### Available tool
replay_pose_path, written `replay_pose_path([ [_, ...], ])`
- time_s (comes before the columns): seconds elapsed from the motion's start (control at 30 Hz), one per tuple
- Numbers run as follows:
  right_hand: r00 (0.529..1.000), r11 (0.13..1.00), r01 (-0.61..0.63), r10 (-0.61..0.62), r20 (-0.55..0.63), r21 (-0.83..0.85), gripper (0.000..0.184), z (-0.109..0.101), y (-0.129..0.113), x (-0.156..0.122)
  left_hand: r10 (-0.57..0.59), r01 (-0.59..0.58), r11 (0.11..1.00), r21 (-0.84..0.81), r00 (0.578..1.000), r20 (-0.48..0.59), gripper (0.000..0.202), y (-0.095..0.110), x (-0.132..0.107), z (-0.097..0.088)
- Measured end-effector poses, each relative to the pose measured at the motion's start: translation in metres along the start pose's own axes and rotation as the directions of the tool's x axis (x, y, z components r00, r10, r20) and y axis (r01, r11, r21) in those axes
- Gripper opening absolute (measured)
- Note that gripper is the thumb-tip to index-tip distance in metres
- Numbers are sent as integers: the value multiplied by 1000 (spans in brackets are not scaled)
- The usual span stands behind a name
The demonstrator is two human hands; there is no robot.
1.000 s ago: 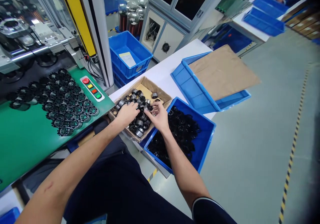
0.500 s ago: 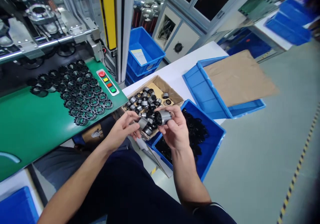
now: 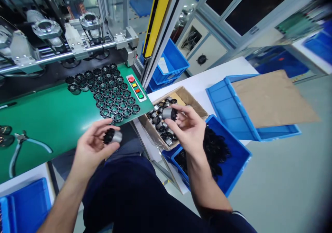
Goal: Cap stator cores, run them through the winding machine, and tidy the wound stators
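My left hand [image 3: 90, 144] is closed round a stator core [image 3: 117, 136], a silver ring with a black toothed plastic end, just off the front edge of the green worktop [image 3: 64, 122]. Pinched between the thumb and fingers of my right hand [image 3: 191, 127] is a second stator core [image 3: 168, 113], its black end facing my palm. That hand hangs over a cardboard box [image 3: 199, 106] of loose, similar cores. Beside the box, under my right forearm, a blue bin [image 3: 240, 157] holds a heap of black plastic parts [image 3: 216, 151]. Rows of black-rimmed cores [image 3: 114, 92] stand on the worktop.
A machine with a metal rail [image 3: 103, 46] runs behind the worktop. A button panel [image 3: 136, 88] sits at its right corner, by a yellow post [image 3: 158, 18]. Pliers [image 3: 19, 144] lie at the left. A tilted blue crate [image 3: 233, 105] carries brown cardboard [image 3: 275, 98].
My left hand has moved left from the cardboard box with a stator core in its fingers. My right hand has turned its core, so the black end now faces right. The view has shifted left.
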State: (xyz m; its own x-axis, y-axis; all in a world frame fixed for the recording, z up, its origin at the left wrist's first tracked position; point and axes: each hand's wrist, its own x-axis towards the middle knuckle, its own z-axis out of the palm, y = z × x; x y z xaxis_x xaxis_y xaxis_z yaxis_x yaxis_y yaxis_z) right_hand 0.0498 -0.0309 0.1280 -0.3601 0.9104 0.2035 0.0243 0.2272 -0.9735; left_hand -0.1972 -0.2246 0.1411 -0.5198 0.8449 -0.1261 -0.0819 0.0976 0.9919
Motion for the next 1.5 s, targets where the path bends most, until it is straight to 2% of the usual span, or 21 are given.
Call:
replay_pose_path([
  [0.07,999,988,44,-46,-12,-145,48,-1,12,17,52,-28,970,241,994,-97,58,3,3,-37],
  [0.13,998,972,56,-54,18,-227,53,5,27,32,156,-61,891,449,972,-178,52,2,8,-66],
  [0.2,998,963,47,-33,55,-267,55,16,44,45,269,-83,789,609,937,-221,51,-4,15,-84],
  [0.27,996,957,30,-5,86,-288,55,28,60,53,317,-68,689,721,924,-215,49,-16,22,-93],
  [0.37,995,950,9,23,97,-312,56,39,74,56,305,-43,607,793,935,-182,46,-32,26,-98],
  [0.47,997,943,-8,34,72,-333,58,38,78,54,335,-41,602,797,919,-206,48,-42,21,-102],
  [0.6,996,938,-29,55,64,-345,59,37,79,55,261,-30,666,746,945,-195,46,-46,14,-108],
  [0.77,996,961,-49,68,59,-272,66,36,76,59,135,19,875,483,950,-282,56,-38,9,-117],
  [0.87,996,961,-18,42,81,-277,64,32,67,60,143,9,851,525,958,-248,58,-30,7,-124],
  [0.97,996,947,22,6,84,-321,49,28,56,58,137,7,815,579,969,-206,52,-27,6,-130],
  [1.07,997,930,55,-35,63,-363,48,28,54,55,167,5,850,527,946,-279,54,-33,8,-130],
  [1.13,996,913,82,-68,50,-399,54,31,58,54,235,-22,809,588,928,-288,60,-39,11,-127],
  [1.23,992,876,123,-110,55,-467,48,38,69,53,381,-114,608,786,910,-163,46,-46,16,-121],
  [1.3,990,853,140,-127,60,-503,41,42,75,50,444,-159,487,859,892,-87,37,-47,15,-117],
  [1.37,988,835,152,-149,48,-528,41,44,78,47,490,-151,444,883,866,-98,34,-48,11,-114],
  [1.43,984,825,170,-174,45,-539,42,44,78,45,508,-148,443,884,854,-112,33,-50,6,-111],
  [1.5,979,823,202,-192,76,-531,40,43,73,49,485,-172,453,875,871,-80,30,-50,4,-112],
])
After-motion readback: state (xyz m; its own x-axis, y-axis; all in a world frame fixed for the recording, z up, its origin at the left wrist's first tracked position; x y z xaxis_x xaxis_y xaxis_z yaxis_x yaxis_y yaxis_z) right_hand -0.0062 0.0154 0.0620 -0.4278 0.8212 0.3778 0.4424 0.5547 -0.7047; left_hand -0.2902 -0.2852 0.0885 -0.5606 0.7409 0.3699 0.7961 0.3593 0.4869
